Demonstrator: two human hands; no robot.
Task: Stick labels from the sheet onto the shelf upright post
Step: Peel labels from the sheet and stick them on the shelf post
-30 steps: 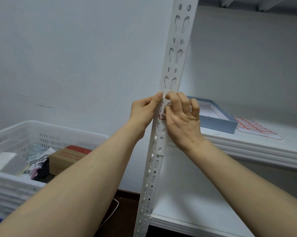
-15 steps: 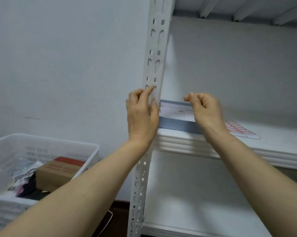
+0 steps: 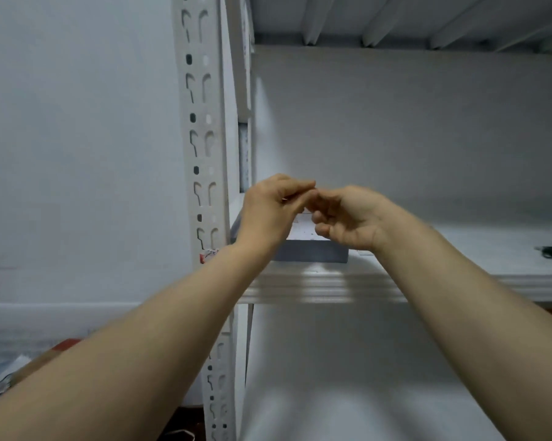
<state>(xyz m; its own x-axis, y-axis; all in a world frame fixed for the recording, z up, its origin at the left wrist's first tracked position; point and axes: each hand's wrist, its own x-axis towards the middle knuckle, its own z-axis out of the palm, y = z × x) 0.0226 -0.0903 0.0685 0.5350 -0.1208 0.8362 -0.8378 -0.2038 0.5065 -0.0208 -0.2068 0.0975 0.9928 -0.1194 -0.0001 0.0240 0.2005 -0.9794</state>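
Note:
The white perforated upright post (image 3: 201, 128) stands left of centre. A small label with a red edge (image 3: 208, 254) is stuck on it just above my left forearm. My left hand (image 3: 270, 210) and my right hand (image 3: 351, 219) are to the right of the post, over the shelf. Their curled fingertips meet in front of the back wall. Motion blur hides whether anything small is pinched between them. The label sheet is not visible.
A blue-grey shallow box (image 3: 313, 253) lies on the white shelf board (image 3: 325, 289) under my hands. A small black object (image 3: 551, 251) lies far right on that shelf. A white crate (image 3: 4, 338) with a brown carton (image 3: 42, 359) is at lower left. A lower shelf (image 3: 348, 393) lies below.
Both hands left the post and came together to its right over the box. The view swung right and up, so the post now appears further left.

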